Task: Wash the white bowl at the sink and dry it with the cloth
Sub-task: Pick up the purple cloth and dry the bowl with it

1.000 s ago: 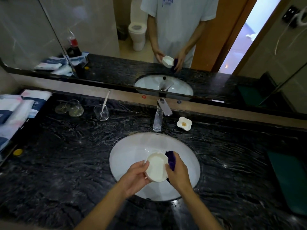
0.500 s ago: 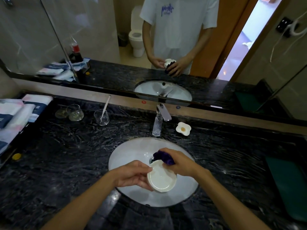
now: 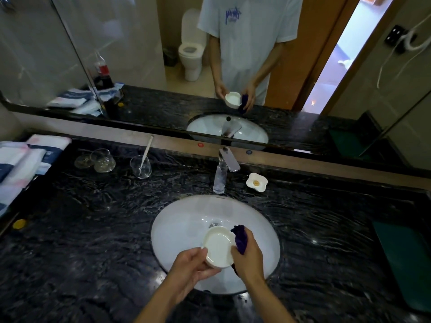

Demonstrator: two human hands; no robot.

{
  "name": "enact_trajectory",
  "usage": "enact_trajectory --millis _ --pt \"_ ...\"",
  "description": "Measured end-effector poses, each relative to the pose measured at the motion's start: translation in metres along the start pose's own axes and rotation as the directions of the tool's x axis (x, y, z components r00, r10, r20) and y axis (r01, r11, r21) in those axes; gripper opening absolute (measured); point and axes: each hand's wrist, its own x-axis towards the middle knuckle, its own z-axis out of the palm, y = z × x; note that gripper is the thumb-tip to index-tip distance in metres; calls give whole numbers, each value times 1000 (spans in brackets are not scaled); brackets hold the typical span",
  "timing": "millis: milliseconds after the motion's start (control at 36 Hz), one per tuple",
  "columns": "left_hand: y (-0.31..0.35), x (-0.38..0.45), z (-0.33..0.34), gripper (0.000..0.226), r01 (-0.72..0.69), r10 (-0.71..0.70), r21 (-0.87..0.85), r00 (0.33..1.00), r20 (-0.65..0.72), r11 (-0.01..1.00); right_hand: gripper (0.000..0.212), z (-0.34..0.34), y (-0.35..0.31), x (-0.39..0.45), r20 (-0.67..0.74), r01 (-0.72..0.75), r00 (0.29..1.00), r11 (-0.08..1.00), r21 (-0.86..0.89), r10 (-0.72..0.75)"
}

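A small white bowl [image 3: 218,247] is held over the white oval sink [image 3: 179,231], its opening facing up toward me. My left hand [image 3: 190,266] grips the bowl's near left rim and underside. My right hand [image 3: 248,258] clutches a dark purple cloth [image 3: 240,238] and presses it against the bowl's right side. Part of the cloth hangs below my right hand. No water runs from the chrome faucet [image 3: 222,170] behind the sink.
The black marble counter [image 3: 93,229] carries two glass bowls [image 3: 102,160] and a glass with a white stick [image 3: 141,166] at the back left, folded towels [image 3: 21,159] far left, a small white dish [image 3: 256,181] by the faucet, a green mat [image 3: 405,262] at right.
My right hand with the cloth has moved from the bowl's far rim to its right side. The bowl has shifted slightly and now faces up.
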Motion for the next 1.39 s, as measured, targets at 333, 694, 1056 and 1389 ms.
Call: enact_trajectory --millis 333,694,1056,1389 --pt "66 10 -5 44 250 -385 418 881 276 873 57 -45 -41 47 640 429 749 860 -275 -170" --pt "43 5 -11 45 246 -292 244 940 174 938 55 -35 -31 30 398 337 884 924 -181 -245" --pt "10 -14 0 34 138 -140 44 990 25 989 57 -22 -4 -1 195 108 974 992 60 -117" --pt "83 8 -3 40 285 -557 621 775 299 730 60 -47 -57 45 747 515 657 785 -345 -102"
